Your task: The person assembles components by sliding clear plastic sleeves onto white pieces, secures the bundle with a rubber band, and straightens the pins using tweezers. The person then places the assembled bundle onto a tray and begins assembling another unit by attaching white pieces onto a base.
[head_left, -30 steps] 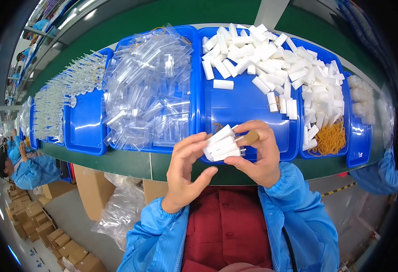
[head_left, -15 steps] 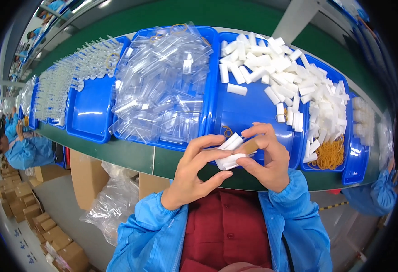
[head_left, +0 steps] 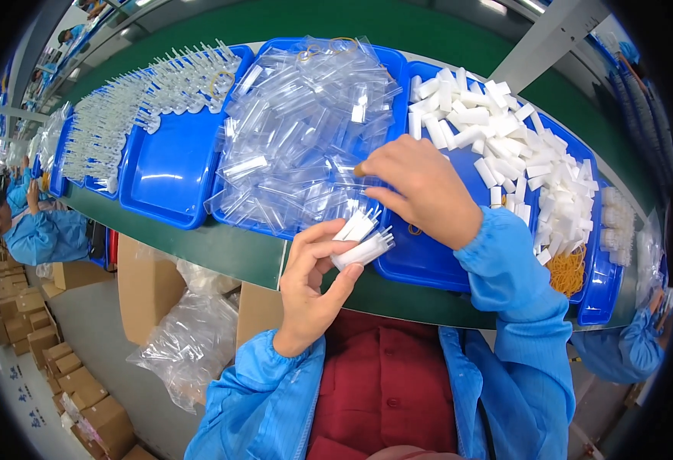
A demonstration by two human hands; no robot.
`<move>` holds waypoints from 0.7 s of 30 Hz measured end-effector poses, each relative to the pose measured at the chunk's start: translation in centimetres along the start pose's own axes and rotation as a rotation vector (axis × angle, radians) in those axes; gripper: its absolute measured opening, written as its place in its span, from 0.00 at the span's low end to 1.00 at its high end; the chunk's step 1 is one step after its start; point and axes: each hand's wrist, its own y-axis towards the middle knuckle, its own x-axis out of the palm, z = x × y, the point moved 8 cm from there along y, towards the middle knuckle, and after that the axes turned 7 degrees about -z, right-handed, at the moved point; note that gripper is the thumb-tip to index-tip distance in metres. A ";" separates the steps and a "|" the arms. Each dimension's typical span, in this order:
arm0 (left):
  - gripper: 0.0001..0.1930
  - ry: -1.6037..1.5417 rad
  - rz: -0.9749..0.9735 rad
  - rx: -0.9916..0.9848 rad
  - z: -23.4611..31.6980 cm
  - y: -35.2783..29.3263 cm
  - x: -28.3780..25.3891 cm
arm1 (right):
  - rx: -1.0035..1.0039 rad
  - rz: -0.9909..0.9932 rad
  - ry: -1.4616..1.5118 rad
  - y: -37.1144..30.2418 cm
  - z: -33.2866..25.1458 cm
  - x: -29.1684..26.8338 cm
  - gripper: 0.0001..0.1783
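Note:
My left hand (head_left: 310, 280), at the table's near edge, has its fingers closed round a few white block-like pieces (head_left: 363, 251) with thin clear stems sticking out of their ends. My right hand (head_left: 422, 182) reaches over the right side of a pile of clear plastic sleeves (head_left: 290, 123). Its thumb and index finger pinch at a clear sleeve there, partly lost among the others. A brown covering (head_left: 359, 169) sits on a fingertip of that hand. The sleeves fill a blue tray (head_left: 271, 44).
At the left, clear stemmed parts (head_left: 106, 130) stand in rows beside a blue tray (head_left: 169, 172). Many white blocks (head_left: 497, 130) and yellow rubber bands (head_left: 566, 274) lie in trays at the right. Below the table are cardboard boxes (head_left: 149, 287) and a plastic bag (head_left: 191, 330). A co-worker (head_left: 41, 230) sits far left.
My right hand has left the white pieces and moved up to the sleeves. My left hand keeps the pieces, now tilted with their stems showing. The view has shifted slightly.

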 end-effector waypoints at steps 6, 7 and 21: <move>0.13 -0.079 0.056 -0.007 -0.4 -0.2 -1.1 | -0.126 -0.128 -0.490 1.6 -1.8 2.7 0.13; 0.13 -0.082 0.059 -0.008 -0.5 -0.2 -1.2 | -0.128 -0.132 -0.491 1.6 -1.9 2.6 0.13; 0.12 -0.074 0.013 0.010 -0.1 0.2 0.3 | 0.347 0.030 0.644 -3.5 0.6 -1.2 0.16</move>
